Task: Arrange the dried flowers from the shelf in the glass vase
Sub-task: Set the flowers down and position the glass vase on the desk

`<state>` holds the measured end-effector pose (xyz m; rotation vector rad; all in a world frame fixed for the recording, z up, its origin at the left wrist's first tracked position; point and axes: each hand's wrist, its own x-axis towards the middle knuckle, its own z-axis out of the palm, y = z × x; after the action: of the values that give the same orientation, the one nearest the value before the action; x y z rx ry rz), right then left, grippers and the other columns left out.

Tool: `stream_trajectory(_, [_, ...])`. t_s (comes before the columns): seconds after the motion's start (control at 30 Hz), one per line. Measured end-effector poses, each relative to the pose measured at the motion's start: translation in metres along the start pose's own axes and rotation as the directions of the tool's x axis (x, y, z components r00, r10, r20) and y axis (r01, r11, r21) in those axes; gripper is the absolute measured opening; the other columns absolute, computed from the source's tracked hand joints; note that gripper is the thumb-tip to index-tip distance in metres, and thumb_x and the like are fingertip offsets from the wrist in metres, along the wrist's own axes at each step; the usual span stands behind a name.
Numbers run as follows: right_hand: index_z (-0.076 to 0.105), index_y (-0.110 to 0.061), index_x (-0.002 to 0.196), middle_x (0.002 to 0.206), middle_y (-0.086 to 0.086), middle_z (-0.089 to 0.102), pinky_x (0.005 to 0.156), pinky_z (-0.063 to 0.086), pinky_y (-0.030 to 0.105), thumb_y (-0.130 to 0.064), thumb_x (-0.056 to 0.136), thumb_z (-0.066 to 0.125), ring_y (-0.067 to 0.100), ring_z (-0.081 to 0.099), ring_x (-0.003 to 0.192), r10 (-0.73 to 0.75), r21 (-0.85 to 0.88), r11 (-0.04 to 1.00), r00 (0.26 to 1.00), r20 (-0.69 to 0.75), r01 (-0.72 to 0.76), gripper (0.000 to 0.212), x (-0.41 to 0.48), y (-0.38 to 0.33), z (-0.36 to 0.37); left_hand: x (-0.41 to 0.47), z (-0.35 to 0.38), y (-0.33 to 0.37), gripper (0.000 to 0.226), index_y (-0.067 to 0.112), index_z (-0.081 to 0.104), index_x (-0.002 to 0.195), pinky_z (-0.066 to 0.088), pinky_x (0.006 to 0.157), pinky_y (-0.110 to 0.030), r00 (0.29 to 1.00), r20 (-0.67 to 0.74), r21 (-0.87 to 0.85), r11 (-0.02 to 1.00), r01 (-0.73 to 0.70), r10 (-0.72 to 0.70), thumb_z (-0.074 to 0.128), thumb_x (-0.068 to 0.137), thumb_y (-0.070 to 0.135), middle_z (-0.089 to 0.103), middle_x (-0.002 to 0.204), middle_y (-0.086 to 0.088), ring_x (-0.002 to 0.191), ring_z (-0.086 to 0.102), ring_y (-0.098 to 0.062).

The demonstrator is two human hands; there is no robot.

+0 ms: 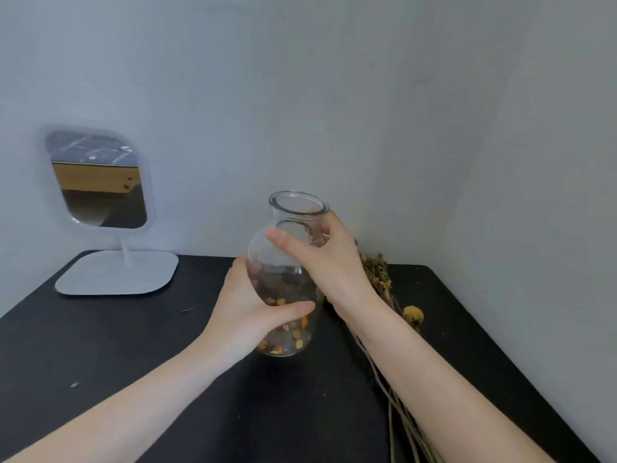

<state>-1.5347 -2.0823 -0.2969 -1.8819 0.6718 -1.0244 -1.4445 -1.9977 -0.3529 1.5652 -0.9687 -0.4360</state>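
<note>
A clear glass vase (pixel 283 248) with a wide round mouth stands, slightly tilted, in the middle of the black shelf top (pixel 133 345). Dried orange and yellow petals lie in its bottom. My left hand (pixel 248 305) grips the lower body of the vase, thumb across the front. My right hand (pixel 320 252) holds the neck from the right side. A bunch of dried flowers (pixel 379 279) lies on the shelf just right of the vase, partly hidden by my right arm. Its long stems (pixel 397 409) run toward the front edge, and one yellow flower head (pixel 413 315) lies apart.
A white-framed mirror (pixel 100 182) on a flat white base (pixel 117 274) stands at the back left. Grey walls close the back and right side. A few small flecks of dried matter lie on the dark surface at left.
</note>
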Motion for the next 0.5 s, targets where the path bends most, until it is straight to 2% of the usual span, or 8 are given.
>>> stream_trajectory(0.1, [0.06, -0.022, 0.105, 0.102, -0.007, 0.063, 0.074, 0.043, 0.013, -0.046, 0.067, 0.076, -0.001, 0.055, 0.093, -0.017, -0.004, 1.0, 1.0, 0.026, 0.017, 0.047, -0.02, -0.004, 0.019, -0.023, -0.018, -0.008, 0.071, 0.041, 0.042, 0.099, 0.045, 0.077, -0.018, 1.0, 0.003, -0.033, 0.999, 0.01, -0.01, 0.089, 0.047, 0.033, 0.056, 0.109, 0.012, 0.101, 0.055, -0.001])
stream_trajectory(0.17, [0.06, -0.025, 0.104, 0.099, -0.013, 0.064, 0.069, 0.042, 0.005, -0.045, 0.068, 0.076, -0.005, 0.056, 0.09, -0.026, -0.002, 1.0, 0.999, 0.031, 0.027, 0.045, -0.03, -0.004, 0.022, -0.03, -0.022, -0.013, 0.069, 0.04, 0.043, 0.097, 0.044, 0.075, -0.016, 1.0, 0.015, -0.051, 0.999, 0.018, -0.017, 0.089, 0.047, 0.032, 0.058, 0.107, 0.014, 0.1, 0.055, 0.001])
stream_trajectory(0.23, [0.062, -0.025, 0.101, 0.095, -0.013, 0.066, 0.069, 0.045, 0.005, -0.042, 0.068, 0.078, -0.007, 0.059, 0.087, -0.013, 0.031, 0.999, 0.998, 0.065, 0.011, 0.041, -0.044, -0.005, 0.037, -0.046, -0.036, -0.023, 0.07, 0.039, 0.043, 0.1, 0.046, 0.08, -0.02, 0.999, -0.001, -0.052, 0.998, 0.047, -0.047, 0.09, 0.048, 0.03, 0.058, 0.108, 0.013, 0.102, 0.055, 0.0])
stream_trajectory(0.3, [0.062, -0.025, 0.101, 0.099, -0.008, 0.067, 0.08, 0.052, 0.02, -0.043, 0.067, 0.078, 0.002, 0.061, 0.093, 0.0, 0.028, 1.0, 0.998, 0.059, -0.001, 0.042, -0.049, 0.0, 0.04, -0.049, -0.038, -0.029, 0.072, 0.037, 0.043, 0.102, 0.047, 0.084, -0.023, 0.998, 0.006, -0.047, 0.997, 0.058, -0.057, 0.09, 0.048, 0.03, 0.058, 0.11, 0.013, 0.104, 0.055, -0.001])
stream_trajectory(0.37, [0.061, -0.026, 0.102, 0.105, -0.002, 0.065, 0.087, 0.052, 0.035, -0.047, 0.064, 0.077, 0.013, 0.06, 0.102, 0.022, 0.023, 0.999, 0.998, 0.062, -0.023, 0.047, -0.053, 0.0, 0.045, -0.052, -0.04, -0.032, 0.076, 0.035, 0.043, 0.107, 0.047, 0.084, -0.022, 0.998, 0.003, -0.046, 0.997, 0.064, -0.064, 0.09, 0.048, 0.031, 0.058, 0.111, 0.012, 0.104, 0.055, -0.002])
stream_trajectory(0.5, [0.061, -0.026, 0.104, 0.11, 0.002, 0.062, 0.089, 0.052, 0.039, -0.05, 0.063, 0.076, 0.016, 0.059, 0.104, 0.04, 0.004, 0.999, 0.997, 0.065, -0.04, 0.05, -0.058, 0.002, 0.049, -0.056, -0.041, -0.039, 0.08, 0.034, 0.043, 0.111, 0.046, 0.077, -0.015, 0.998, 0.016, -0.058, 0.996, 0.066, -0.065, 0.09, 0.048, 0.03, 0.058, 0.112, 0.013, 0.102, 0.057, 0.001])
